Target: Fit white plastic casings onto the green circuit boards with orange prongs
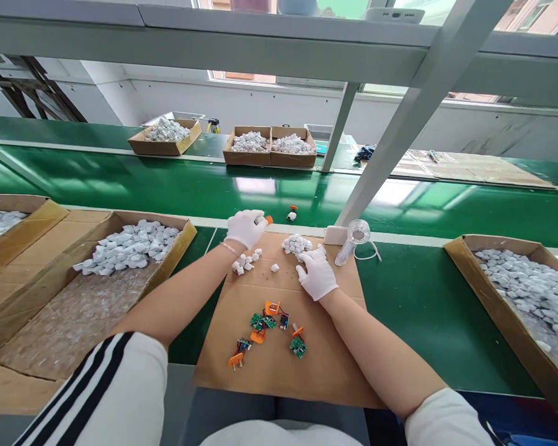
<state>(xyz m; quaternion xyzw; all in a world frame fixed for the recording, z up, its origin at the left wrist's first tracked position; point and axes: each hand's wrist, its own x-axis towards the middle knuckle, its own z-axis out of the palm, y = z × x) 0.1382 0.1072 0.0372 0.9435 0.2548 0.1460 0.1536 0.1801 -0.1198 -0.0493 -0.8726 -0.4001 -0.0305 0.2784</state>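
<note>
My left hand (247,228), in a white glove, has its fingers closed round a white piece with an orange part (268,220) sticking out, near the far edge of the cardboard sheet (260,288). My right hand (317,274), also gloved, rests at the right side of a pile of small white pieces (296,244); what its fingertips hold, if anything, is hidden. A smaller group of white pieces (244,262) lies below my left hand. Green circuit boards (256,321) with orange plug parts (273,308) and wires lie nearer to me on the cardboard.
Boxes of white pieces stand at the left (134,248) and right (534,291), with more boxes (270,158) behind the green belt (177,186). A small fan (356,238) stands right of the pile. An orange and white piece (292,215) sits on the belt.
</note>
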